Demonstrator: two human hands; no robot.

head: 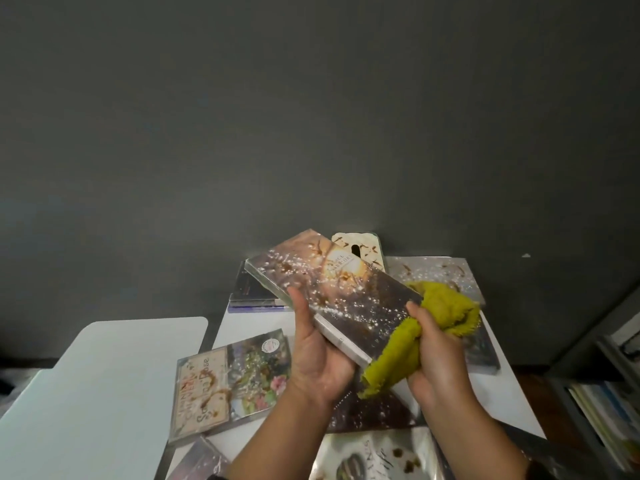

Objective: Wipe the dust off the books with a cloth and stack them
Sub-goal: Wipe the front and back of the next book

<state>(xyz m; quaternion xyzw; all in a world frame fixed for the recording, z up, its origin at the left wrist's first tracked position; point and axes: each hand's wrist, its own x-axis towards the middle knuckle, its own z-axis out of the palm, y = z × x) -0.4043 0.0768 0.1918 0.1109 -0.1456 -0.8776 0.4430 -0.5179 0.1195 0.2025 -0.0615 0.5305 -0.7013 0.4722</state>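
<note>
My left hand holds a brown, sparkly-covered book tilted above the table, gripping its near long edge from below. My right hand clutches a bunched yellow-green cloth against the book's right corner. Other books lie flat on the white table: a floral-covered one at the left, a dark one behind the held book, a pale one at the back, a silvery one at the right, and a dark sparkly one under my wrists.
A second white surface adjoins the table at the left. More books lie at the near edge. A shelf with books stands at the right. A dark grey wall rises behind the table.
</note>
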